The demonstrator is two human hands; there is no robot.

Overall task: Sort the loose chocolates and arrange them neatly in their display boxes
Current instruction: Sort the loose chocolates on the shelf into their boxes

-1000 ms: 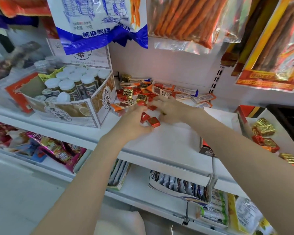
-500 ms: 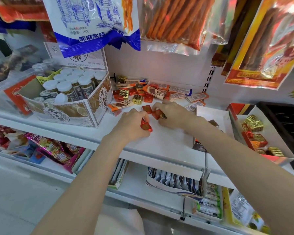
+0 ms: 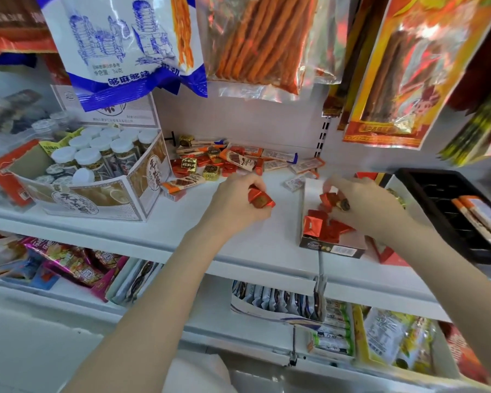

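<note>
L hand (image 3: 234,198) is curled round a couple of red-foil chocolates (image 3: 260,197), held just above the shelf (image 3: 159,236), prob. gathered up so they go over in one trip. R hand (image 3: 372,204) is over the white display box (image 3: 331,248) w/ fingers pinching another red chocolate (image 3: 328,198) plus a dark round piece, seemingly lowering them in. Box sits right under R hand, a few red pieces (image 3: 315,225) already inside at the near end; not lined up yet.

Loose pile (image 3: 210,164) (red squares, gold squares, orange bars) lies beyond L hand at the shelf back, so lots left to sort. Black tray (image 3: 448,205) w/ orange-ended bars sits right of R hand; jar carton (image 3: 97,177) left of L hand.

Writing: box front has script, too blurred to read. Blue-white hanging bag (image 3: 131,49) reads 够麻够辣 and prob. 36克.
</note>
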